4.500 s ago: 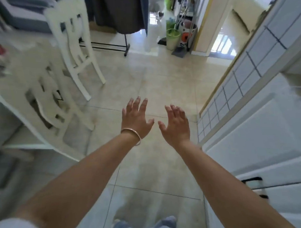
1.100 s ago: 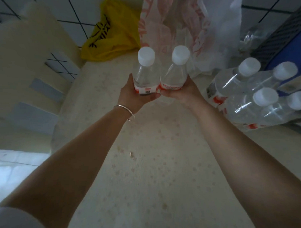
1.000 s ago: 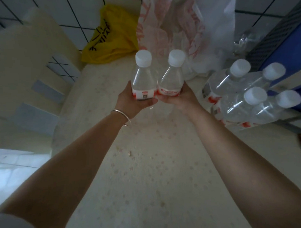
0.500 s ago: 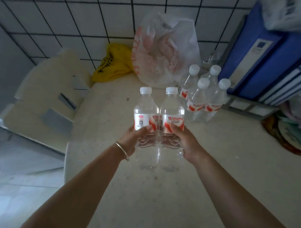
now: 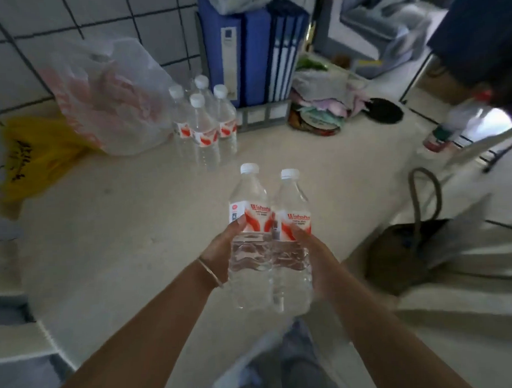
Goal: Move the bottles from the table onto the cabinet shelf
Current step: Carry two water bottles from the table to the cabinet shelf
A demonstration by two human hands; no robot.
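The left hand (image 5: 220,253) grips one clear plastic white-capped water bottle (image 5: 250,223); the right hand (image 5: 316,258) grips its twin (image 5: 293,230), both upright, touching, seemingly lifted above the cream table (image 5: 119,227). Four more bottles (image 5: 204,123) stand near the wall.

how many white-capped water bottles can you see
6: one in the left hand, one in the right hand, and four clustered on the table by the blue binders. Others may be hidden.

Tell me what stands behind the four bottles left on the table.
Behind the four bottles stand blue binders in a grey rack, against the tiled wall. The bottles cover the rack's left end, so what sits there cannot be seen.
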